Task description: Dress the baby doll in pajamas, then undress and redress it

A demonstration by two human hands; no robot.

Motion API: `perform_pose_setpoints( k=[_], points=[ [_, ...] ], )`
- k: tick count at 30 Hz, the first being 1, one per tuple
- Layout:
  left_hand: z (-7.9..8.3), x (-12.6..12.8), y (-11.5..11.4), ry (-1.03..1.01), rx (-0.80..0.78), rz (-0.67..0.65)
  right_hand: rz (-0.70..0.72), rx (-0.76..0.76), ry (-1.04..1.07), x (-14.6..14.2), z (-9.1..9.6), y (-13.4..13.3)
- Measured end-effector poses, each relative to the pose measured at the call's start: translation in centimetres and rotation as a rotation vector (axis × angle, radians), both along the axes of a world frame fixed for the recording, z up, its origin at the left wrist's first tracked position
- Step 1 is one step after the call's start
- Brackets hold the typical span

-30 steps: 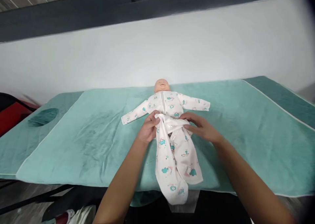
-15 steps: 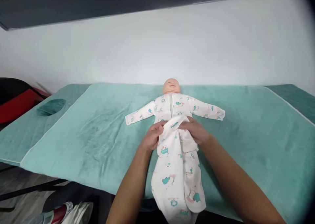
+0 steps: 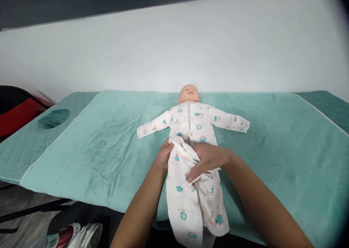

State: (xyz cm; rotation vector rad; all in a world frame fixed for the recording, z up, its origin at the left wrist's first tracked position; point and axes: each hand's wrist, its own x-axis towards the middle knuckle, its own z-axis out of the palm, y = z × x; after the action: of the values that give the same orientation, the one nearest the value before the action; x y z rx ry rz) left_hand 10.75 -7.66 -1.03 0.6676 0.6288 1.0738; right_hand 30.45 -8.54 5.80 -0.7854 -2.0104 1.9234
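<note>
A baby doll (image 3: pixel 189 93) lies on its back with its arms spread, dressed in a white printed long-sleeved top (image 3: pixel 203 126). Over its lower body is a pair of white baby pants (image 3: pixel 181 197) in the same print, the legs hanging toward me past the bed's front edge. My left hand (image 3: pixel 164 154) is closed on the waistband at its left side. My right hand (image 3: pixel 209 159) grips the front of the pants with the thumb outside and the fingers hidden in folded cloth. The doll's legs are hidden.
A green padded bed (image 3: pixel 117 146) carries the doll, with a face hole (image 3: pixel 54 118) at its left end. Behind it rises a white wall (image 3: pixel 174 52). A red and black bag (image 3: pixel 20 110) is at far left. Packaged items (image 3: pixel 65 237) lie below the front edge.
My right hand has come down and toward the middle, its thumb now over the front of the pants. The waistband has shifted left and slightly lower with my left hand.
</note>
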Motion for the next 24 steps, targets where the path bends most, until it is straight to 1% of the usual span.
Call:
perform_pose_setpoints(
  k=[1,3,5,6,8,9,10,11,12,14,15,17,18,19,20,21,22,24],
  points=[
    [0.1,0.0,0.0,0.027,0.025,-0.004,-0.034,-0.024,0.022,-0.1,-0.2,-0.1],
    [0.5,-0.2,0.0,0.094,0.087,-0.036,-0.212,-0.092,0.194,-0.5,-1.0,-0.4],
    [0.9,-0.5,0.1,0.156,0.137,-0.134,-0.427,-0.183,0.377,-1.0,-2.0,-0.6],
    [1.1,-0.6,0.1,0.185,0.152,-0.202,-0.526,-0.223,0.425,-1.3,-2.5,-0.7],
    [1.4,-0.6,0.1,0.235,0.155,-0.320,-0.672,-0.282,0.445,-1.7,-3.2,-0.7],
    [1.4,-0.5,0.2,0.237,0.146,-0.335,-0.710,-0.299,0.439,-1.8,-3.3,-0.7],
    [1.4,-0.3,0.2,0.212,0.133,-0.311,-0.725,-0.308,0.435,-1.8,-3.4,-0.6],
    [1.3,-0.1,0.2,0.165,0.118,-0.258,-0.716,-0.311,0.432,-1.7,-3.3,-0.5],
    [1.2,0.1,0.3,0.106,0.104,-0.185,-0.678,-0.304,0.428,-1.6,-3.1,-0.3],
    [0.9,0.5,0.3,-0.001,0.089,-0.043,-0.526,-0.248,0.405,-1.2,-2.6,0.0],
    [0.8,0.6,0.3,-0.025,0.084,-0.004,-0.420,-0.195,0.370,-1.0,-2.3,0.2],
    [0.6,0.6,0.2,-0.026,0.071,0.016,-0.207,-0.072,0.239,-0.5,-1.6,0.3],
    [0.5,0.5,0.2,-0.014,0.062,0.007,-0.129,-0.017,0.156,-0.4,-1.3,0.3],
    [0.5,0.4,0.2,0.005,0.055,-0.005,-0.080,0.023,0.076,-0.3,-1.0,0.3],
    [0.5,0.3,0.1,0.028,0.050,-0.013,-0.060,0.044,0.021,-0.3,-0.9,0.2],
    [0.5,0.3,0.1,0.051,0.052,-0.010,-0.068,0.040,0.012,-0.2,-0.9,0.1],
    [0.6,0.2,0.0,0.074,0.062,0.004,-0.106,0.015,0.051,-0.3,-0.9,0.0],
    [0.7,0.1,-0.3,0.119,0.111,0.035,-0.241,-0.081,0.227,-0.4,-1.4,-0.2]
  ],
)
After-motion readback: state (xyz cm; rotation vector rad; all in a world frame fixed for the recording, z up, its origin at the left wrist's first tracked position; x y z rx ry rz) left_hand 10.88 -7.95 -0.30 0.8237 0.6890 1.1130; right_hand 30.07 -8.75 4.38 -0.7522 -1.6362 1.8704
